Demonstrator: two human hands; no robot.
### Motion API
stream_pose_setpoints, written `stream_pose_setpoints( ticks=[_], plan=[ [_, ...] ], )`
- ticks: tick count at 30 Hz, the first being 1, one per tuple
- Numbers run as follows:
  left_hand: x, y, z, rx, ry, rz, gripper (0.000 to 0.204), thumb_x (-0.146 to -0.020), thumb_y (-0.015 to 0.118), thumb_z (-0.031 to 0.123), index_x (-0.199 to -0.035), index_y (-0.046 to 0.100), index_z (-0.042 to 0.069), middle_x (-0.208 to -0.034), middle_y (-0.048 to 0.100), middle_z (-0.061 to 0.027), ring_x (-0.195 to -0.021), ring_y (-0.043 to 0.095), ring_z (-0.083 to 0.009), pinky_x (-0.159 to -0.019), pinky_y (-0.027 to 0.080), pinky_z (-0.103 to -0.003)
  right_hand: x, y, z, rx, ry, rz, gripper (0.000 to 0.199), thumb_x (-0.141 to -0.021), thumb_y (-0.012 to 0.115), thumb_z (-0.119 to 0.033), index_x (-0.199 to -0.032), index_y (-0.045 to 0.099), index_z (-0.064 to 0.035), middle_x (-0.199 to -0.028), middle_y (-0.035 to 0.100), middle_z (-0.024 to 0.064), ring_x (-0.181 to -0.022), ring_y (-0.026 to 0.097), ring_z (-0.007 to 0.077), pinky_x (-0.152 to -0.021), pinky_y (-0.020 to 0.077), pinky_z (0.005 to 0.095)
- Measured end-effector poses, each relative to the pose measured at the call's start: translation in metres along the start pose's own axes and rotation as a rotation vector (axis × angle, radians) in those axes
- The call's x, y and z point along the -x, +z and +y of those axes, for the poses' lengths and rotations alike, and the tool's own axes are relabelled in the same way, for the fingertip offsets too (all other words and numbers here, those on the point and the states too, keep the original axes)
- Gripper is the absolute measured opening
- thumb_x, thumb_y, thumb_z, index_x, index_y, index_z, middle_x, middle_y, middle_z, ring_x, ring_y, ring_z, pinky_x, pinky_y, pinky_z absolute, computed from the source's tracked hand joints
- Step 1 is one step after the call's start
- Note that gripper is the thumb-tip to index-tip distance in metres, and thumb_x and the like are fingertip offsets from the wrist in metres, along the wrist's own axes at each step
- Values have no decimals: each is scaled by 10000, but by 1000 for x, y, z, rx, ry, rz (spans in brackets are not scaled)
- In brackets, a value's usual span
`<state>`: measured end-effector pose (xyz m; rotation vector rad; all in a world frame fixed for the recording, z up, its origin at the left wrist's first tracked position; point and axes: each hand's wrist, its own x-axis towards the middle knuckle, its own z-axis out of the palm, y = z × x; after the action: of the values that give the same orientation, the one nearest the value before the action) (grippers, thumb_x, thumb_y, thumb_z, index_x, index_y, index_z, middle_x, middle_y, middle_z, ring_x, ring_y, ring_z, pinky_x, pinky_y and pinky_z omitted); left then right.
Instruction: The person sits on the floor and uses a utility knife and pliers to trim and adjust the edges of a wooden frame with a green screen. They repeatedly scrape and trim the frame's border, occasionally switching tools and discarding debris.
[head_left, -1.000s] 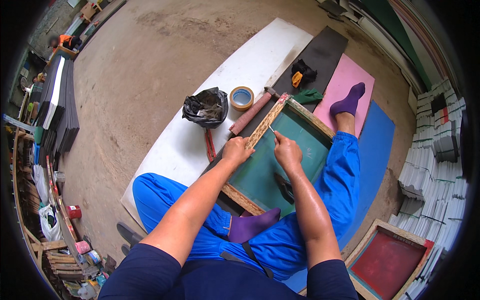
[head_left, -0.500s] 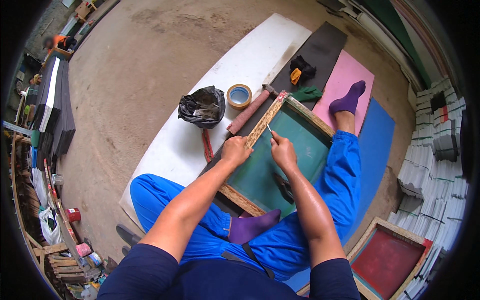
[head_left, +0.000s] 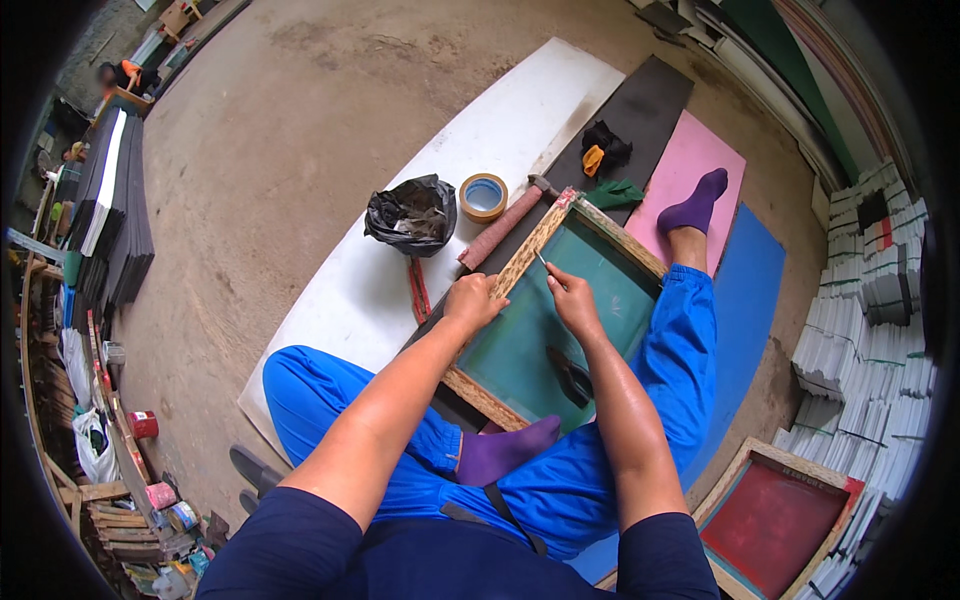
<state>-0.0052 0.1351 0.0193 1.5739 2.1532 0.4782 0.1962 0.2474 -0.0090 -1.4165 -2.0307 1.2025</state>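
Note:
A wooden frame (head_left: 482, 400) stretched with green mesh (head_left: 520, 335) lies tilted across my lap between my legs. My left hand (head_left: 474, 303) is closed around its left rail, fingers over the wood. My right hand (head_left: 574, 303) pinches a thin metal-tipped tool (head_left: 541, 258) above the mesh, its tip close to the inner edge of that rail. The tool's exact kind is hard to make out. On the mesh, beside my right forearm, rests a dark, long object (head_left: 568, 377), partly covered by the arm.
Beyond the frame lie a hammer (head_left: 503, 228) with a wrapped handle, a tape roll (head_left: 483, 197) and a black-bagged container (head_left: 412, 215). Dark and orange cloth (head_left: 604, 150) sits farther off. A red-meshed frame (head_left: 775, 520) and stacked white bundles (head_left: 860, 300) are at right.
My right hand and forearm have shifted slightly right, showing more of the dark object on the mesh. My left hand keeps its hold on the rail.

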Motion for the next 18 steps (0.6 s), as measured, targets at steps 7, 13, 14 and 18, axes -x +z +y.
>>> stream_pose_setpoints(
  ticks=[7, 13, 14, 18],
  plan=[
    [2, 6, -7, -28, -3, 43, 489, -775, 836, 397, -1145, 749, 89, -917, 724, -168, -922, 711, -355, -850, 555, -465, -5, -31, -53, -590, 670, -320, 341, -1035, 609, -378, -1351, 685, -274, -670, 520, -7, -489, 409, 88, -421, 334, 273],
    [0, 2, 2, -3, -27, 6, 505, -767, 844, 381, -1169, 748, 91, -968, 730, -183, -948, 711, -361, -873, 552, -467, -4, -24, -23, 28, 122, -86, 384, -987, 621, -305, -1360, 677, -232, -899, 723, 157, -697, 682, 293, -617, 527, 418],
    [1, 2, 2, 0, -31, 17, 511, -765, 847, 375, -1178, 747, 91, -981, 730, -187, -955, 711, -362, -879, 551, -467, -3, -21, -17, 231, -85, 22, 390, -974, 622, -284, -1353, 680, -220, -989, 759, 196, -783, 737, 347, -691, 569, 454],
    [3, -1, 0, 30, -50, 16, 537, -761, 852, 360, -1210, 742, 87, -1018, 729, -200, -976, 709, -370, -898, 549, -464, 13, -34, -69, 347, 87, -31, 390, -932, 624, -235, -1313, 697, -197, -1138, 716, 204, -1009, 704, 403, -903, 551, 493]
  ],
)
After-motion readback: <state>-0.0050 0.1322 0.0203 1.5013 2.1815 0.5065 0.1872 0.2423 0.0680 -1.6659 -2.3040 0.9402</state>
